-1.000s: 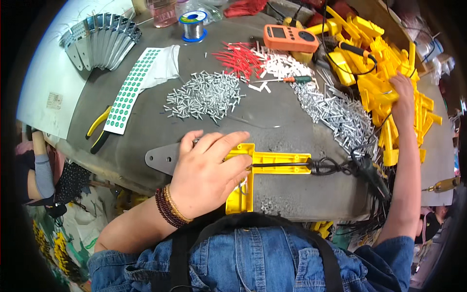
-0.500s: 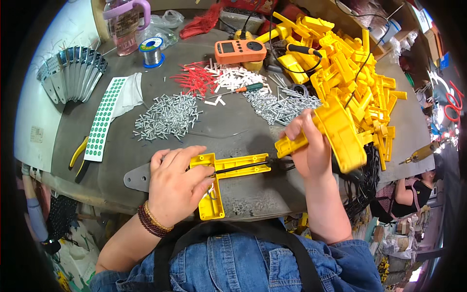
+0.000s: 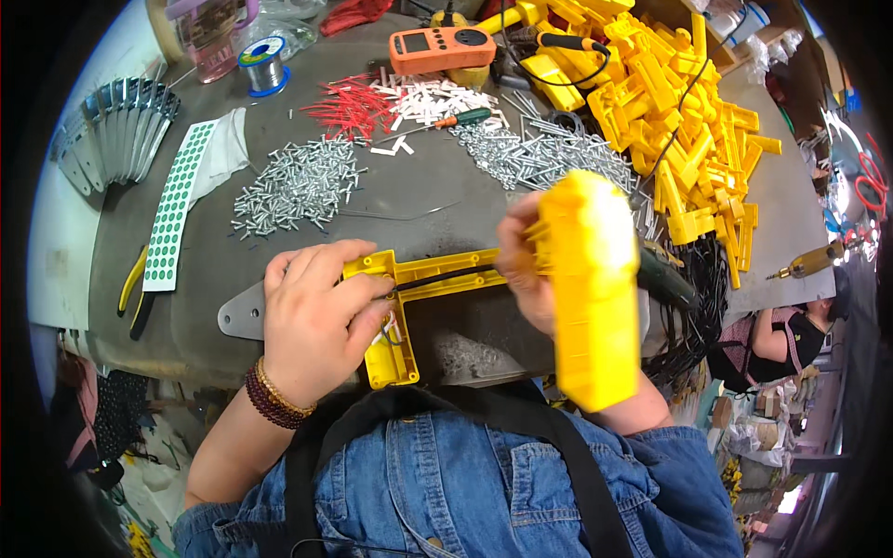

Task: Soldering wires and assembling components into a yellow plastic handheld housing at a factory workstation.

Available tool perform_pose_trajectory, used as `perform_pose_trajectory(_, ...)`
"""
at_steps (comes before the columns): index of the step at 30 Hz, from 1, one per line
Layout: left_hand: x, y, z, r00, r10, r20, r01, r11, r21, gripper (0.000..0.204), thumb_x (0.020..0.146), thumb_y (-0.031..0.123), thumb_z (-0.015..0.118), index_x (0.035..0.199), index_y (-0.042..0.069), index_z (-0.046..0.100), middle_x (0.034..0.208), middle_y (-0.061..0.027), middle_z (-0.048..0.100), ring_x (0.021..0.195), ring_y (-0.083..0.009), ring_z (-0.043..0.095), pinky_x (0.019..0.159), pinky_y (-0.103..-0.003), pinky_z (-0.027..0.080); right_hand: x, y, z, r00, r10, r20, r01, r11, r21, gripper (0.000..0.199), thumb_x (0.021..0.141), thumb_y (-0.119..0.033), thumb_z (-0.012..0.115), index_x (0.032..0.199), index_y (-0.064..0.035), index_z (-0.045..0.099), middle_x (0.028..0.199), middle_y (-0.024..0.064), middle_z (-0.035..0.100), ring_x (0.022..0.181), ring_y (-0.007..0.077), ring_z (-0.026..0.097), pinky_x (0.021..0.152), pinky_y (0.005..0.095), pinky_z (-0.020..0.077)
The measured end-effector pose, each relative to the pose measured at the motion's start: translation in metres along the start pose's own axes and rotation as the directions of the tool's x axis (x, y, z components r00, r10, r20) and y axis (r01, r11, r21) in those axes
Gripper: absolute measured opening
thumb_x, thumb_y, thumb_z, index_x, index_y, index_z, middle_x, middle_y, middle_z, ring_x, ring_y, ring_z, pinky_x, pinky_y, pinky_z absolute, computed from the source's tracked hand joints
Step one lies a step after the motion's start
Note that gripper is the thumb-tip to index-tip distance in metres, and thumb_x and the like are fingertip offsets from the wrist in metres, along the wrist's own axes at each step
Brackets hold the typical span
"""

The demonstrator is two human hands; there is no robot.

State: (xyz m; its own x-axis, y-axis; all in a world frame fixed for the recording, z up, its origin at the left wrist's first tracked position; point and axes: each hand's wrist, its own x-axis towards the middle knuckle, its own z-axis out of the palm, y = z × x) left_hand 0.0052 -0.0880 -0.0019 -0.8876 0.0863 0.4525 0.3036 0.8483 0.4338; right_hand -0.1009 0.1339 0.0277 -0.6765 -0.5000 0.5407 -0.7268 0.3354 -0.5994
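A yellow T-shaped plastic housing half (image 3: 395, 360) lies open side up at the table's near edge. Along its handle channel runs a black cable (image 3: 445, 277), and small wires show in its wide part. My left hand (image 3: 321, 302) grips the wide part, fingertips pressing by the cable's inner end. A grey metal plate with holes (image 3: 244, 313) sticks out to the left from under that hand. My right hand (image 3: 526, 265) is closed on a second yellow housing half (image 3: 595, 307), held up on edge above the cable side. That piece hides part of the hand.
Piles of silver screws (image 3: 298, 186), red sleeves (image 3: 352, 107) and white sleeves (image 3: 442, 100) lie beyond my hands. An orange meter (image 3: 442, 49) stands behind them. Yellow housing parts (image 3: 660, 121) heap up at the right, above black cables (image 3: 698, 316). Pliers (image 3: 138, 293) and a green-dotted sticker sheet (image 3: 181, 205) lie left.
My right hand has turned the second housing half upright and brought it left, closer to the handle of the lower one. My left hand keeps its hold. The whole view has shifted slightly.
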Motion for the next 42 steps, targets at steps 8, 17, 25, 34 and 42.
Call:
perform_pose_trajectory(8, 0.001, -0.008, -0.017, 0.997, -0.048, 0.063, 0.062, 0.970, -0.236, 0.086, 0.069, 0.018, 0.078, 0.143, 0.003, 0.037, 0.140, -0.0136, 0.049, 0.121, -0.0282, 0.053, 0.102, -0.042, 0.033, -0.001, 0.035, 0.028, 0.872, -0.316, 0.374, 0.395, 0.906, -0.153, 0.049, 0.076, -0.047, 0.070, 0.106, -0.0092, 0.064, 0.095, 0.0054, 0.064, 0.086, 0.0266, 0.061, 0.077, 0.0379, 0.0485)
perform_pose_trajectory(17, 0.005, -0.005, -0.020, 0.960, -0.099, 0.262, 0.141, 0.979, -0.148, 0.058, 0.087, 0.034, 0.065, 0.136, 0.007, 0.051, 0.128, -0.0150, 0.057, 0.122, -0.0295, 0.050, 0.104, -0.040, 0.030, -0.010, 0.021, 0.037, 0.922, -0.186, 0.339, 0.291, 0.911, -0.292, 0.039, 0.074, -0.041, 0.074, 0.099, -0.0117, 0.066, 0.089, 0.0036, 0.065, 0.083, 0.0234, 0.062, 0.075, 0.0370, 0.0497)
perform_pose_trajectory(25, -0.005, -0.017, -0.018, 0.989, 0.016, 0.150, 0.009, 0.987, -0.163, 0.054, 0.087, 0.036, 0.067, 0.129, 0.006, 0.055, 0.122, -0.0131, 0.059, 0.116, -0.0291, 0.054, 0.099, -0.040, 0.032, 0.044, -0.008, 0.029, 0.658, 0.325, 0.679, -0.091, 0.930, -0.357, 0.051, 0.102, -0.039, 0.038, 0.086, -0.0014, 0.069, 0.087, 0.0186, 0.069, 0.087, 0.0391, 0.065, 0.079, 0.0484, 0.0506)
perform_pose_trajectory(34, 0.044, -0.001, -0.034, 0.866, -0.009, 0.500, 0.043, 0.998, -0.055, 0.053, 0.085, 0.029, 0.068, 0.126, -0.001, 0.054, 0.124, -0.0196, 0.058, 0.115, -0.0373, 0.055, 0.100, -0.043, 0.042, 0.022, 0.004, 0.031, 0.915, 0.172, 0.364, 0.039, 0.862, -0.506, 0.040, 0.098, -0.036, 0.046, 0.078, -0.0083, 0.067, 0.075, 0.0132, 0.068, 0.075, 0.0338, 0.066, 0.071, 0.0473, 0.0514)
perform_pose_trajectory(42, 0.083, 0.040, 0.003, 0.757, -0.077, 0.649, 0.030, 0.996, 0.083, 0.061, 0.077, 0.030, 0.074, 0.131, 0.012, 0.056, 0.117, -0.0159, 0.063, 0.106, -0.0352, 0.061, 0.091, -0.041, 0.049, -0.079, 0.069, -0.182, 0.975, 0.218, -0.041, -0.170, 0.612, -0.772, 0.057, 0.070, -0.009, 0.078, 0.123, -0.0105, 0.056, 0.116, 0.0149, 0.057, 0.108, 0.0353, 0.057, 0.092, 0.0425, 0.0472)
